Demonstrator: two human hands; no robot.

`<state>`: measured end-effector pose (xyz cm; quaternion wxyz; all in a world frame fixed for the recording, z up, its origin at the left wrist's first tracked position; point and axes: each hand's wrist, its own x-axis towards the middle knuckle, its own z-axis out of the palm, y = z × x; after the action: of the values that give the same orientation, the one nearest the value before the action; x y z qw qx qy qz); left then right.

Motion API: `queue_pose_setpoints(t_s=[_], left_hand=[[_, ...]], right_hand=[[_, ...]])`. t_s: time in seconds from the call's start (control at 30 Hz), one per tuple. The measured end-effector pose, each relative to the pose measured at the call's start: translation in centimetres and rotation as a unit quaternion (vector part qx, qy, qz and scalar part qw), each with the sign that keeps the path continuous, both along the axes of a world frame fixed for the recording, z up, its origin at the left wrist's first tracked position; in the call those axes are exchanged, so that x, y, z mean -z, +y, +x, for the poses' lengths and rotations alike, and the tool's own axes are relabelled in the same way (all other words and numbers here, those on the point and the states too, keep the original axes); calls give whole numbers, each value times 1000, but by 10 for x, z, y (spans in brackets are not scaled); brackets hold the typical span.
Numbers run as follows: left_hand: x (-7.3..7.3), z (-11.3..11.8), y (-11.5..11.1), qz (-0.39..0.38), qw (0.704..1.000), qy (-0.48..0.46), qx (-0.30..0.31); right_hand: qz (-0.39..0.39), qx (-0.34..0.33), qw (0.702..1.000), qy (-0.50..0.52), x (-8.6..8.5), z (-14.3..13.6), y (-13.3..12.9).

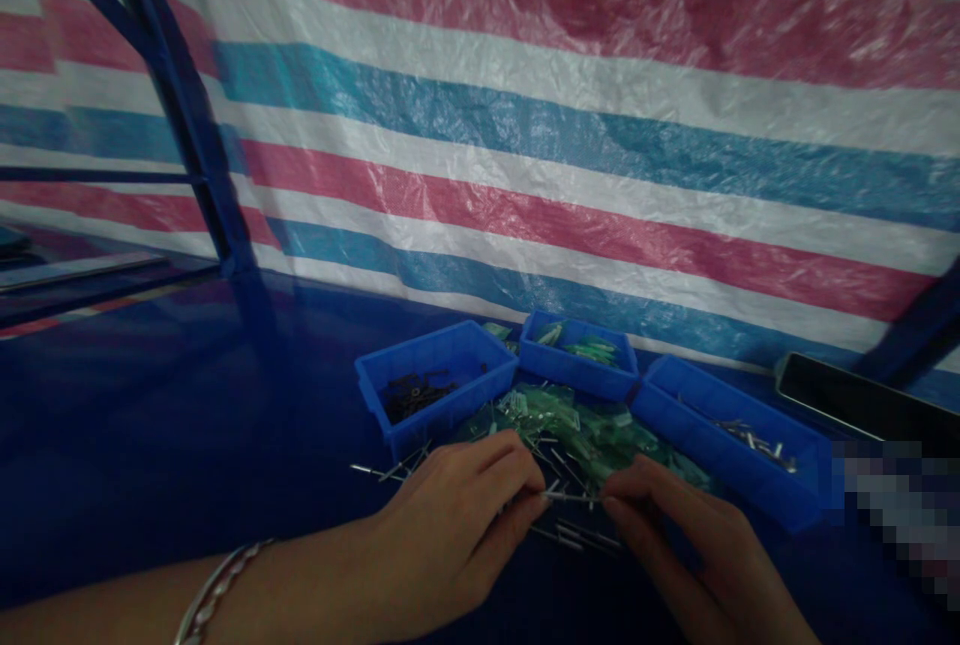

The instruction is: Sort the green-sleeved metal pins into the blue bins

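Observation:
A thin silvery metal rod [574,498] stretches between my two hands, low over the dark blue tabletop. My left hand [469,515] pinches its left end between thumb and fingertips, where a short bright piece also shows. At the other end, the thumb and forefinger of my right hand [686,540] close on the rod. Under and around the hands lie several loose metal rods [571,533], some with a thicker section. Just behind them is a crumpled heap of green clear plastic bags [559,413]. My fingers hide the rod's two tips.
Three blue bins stand behind the hands: the left bin [450,420] holds small dark parts, the middle bin [581,380] green packets, the right bin [739,470] metal pieces. A dark tray-like object [870,405] lies far right. A striped plastic sheet [570,115] hangs behind, beside a blue metal frame [176,105].

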<state>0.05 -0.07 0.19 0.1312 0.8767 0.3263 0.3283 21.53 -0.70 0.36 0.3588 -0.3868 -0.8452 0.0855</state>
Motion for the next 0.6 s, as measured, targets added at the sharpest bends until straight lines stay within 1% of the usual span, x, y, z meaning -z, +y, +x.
queue_pose_setpoints(t_s=[0.23,0.33,0.43,0.5,0.6], left_hand=[[0,0,1,0,1000,3,-5],[1,0,2,-4,1000,2,-11],[1,0,2,-13,1000,6,-10],[1,0,1,-14,1000,5,-5],[1,0,1,-16,1000,9,-4]], right_hand=[[24,3,1000,3,-2,-1,0],[77,25,997,3,-7,2,3],[170,80,982,-6,-18,9,7],[230,132,964,-33,-27,16,10],[286,213,929,-94,-37,28,15]])
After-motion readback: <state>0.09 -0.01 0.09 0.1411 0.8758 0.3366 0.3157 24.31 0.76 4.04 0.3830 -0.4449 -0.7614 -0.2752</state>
